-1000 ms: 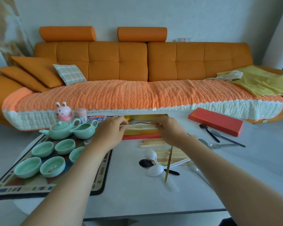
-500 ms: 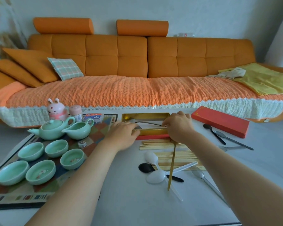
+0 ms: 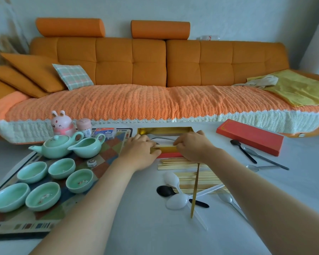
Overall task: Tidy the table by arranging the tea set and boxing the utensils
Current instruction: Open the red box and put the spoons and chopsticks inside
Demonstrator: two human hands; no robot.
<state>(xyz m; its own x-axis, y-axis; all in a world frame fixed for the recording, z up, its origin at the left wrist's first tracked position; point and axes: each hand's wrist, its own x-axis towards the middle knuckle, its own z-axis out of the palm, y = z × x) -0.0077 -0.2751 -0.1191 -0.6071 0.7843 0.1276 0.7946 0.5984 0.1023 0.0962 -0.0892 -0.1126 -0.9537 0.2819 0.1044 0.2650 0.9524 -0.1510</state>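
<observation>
A person's left hand (image 3: 140,150) and right hand (image 3: 191,148) reach side by side over the near wall of an open gold-lined box (image 3: 164,129) at the far side of a white table (image 3: 145,229). Each hand's curled fingers pinch one end of pale chopsticks (image 3: 165,144) held low inside the box, beside a spoon (image 3: 161,138) lying there. More sticks (image 3: 175,162) and plastic spoons (image 3: 177,200) lie loose just in front of the box. Its red lid (image 3: 250,138) lies to the right. On a mat (image 3: 111,150) at left stand a green teapot (image 3: 55,147) and five cups (image 3: 32,172).
</observation>
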